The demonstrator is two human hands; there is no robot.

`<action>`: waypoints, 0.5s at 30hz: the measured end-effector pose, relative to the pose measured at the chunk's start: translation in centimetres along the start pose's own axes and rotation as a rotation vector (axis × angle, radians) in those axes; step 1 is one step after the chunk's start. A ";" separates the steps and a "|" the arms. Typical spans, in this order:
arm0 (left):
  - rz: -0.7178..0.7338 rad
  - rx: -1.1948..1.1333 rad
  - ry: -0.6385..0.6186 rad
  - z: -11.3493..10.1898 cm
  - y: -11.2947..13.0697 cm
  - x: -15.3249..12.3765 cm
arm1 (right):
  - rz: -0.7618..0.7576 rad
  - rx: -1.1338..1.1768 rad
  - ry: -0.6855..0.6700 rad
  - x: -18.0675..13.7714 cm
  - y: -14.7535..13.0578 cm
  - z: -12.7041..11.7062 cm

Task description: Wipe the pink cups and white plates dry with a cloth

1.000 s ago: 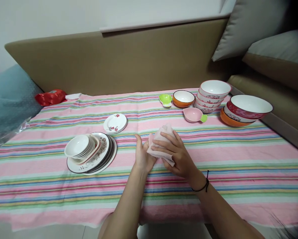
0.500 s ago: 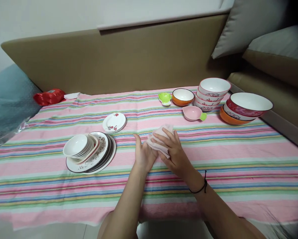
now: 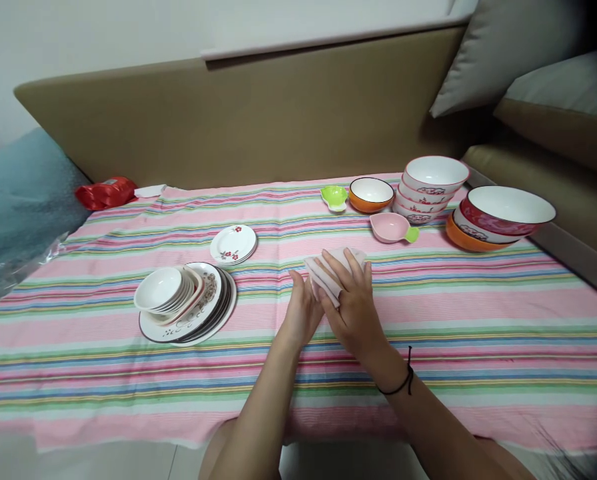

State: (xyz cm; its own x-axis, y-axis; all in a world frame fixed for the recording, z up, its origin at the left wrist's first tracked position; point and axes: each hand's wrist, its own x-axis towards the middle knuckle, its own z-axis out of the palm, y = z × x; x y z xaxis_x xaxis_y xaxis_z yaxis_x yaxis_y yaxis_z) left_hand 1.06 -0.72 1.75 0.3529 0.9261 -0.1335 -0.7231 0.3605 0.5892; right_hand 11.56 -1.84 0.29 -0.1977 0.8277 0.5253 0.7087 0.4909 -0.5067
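Note:
A pale pinkish-white cloth is held between my two hands above the middle of the bed-like surface. My left hand supports it from below, thumb sticking up and the other fingers mostly hidden. From above, my right hand presses the cloth with its fingers spread across it; a black cord circles that wrist. Whether anything lies under the cloth is hidden. Beyond my hands sits a pink leaf-shaped dish with a green handle. Left of them is a small stack of white flowered plates.
A pile of plates topped with small white bowls stands at left. At right are stacked red-rimmed bowls, larger bowls, an orange bowl and a green dish. A red shiny package lies far left.
Both hands have shifted slightly right with the cloth. The left hand has turned inward, its palm now more covered, and the cloth spreads farther right under the right fingers.

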 end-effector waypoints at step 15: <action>0.048 -0.138 0.082 -0.3 2.3 0.0 | -0.231 -0.013 -0.176 -1.2 0.1 0.8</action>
State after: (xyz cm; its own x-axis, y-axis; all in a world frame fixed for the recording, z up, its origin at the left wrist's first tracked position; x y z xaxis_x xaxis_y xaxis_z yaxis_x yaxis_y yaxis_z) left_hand -0.80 0.16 2.90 0.2705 0.9465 -0.1761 -0.8149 0.3225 0.4817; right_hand 11.35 -2.57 -0.99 -0.4689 0.7292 0.4984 0.6394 0.6696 -0.3780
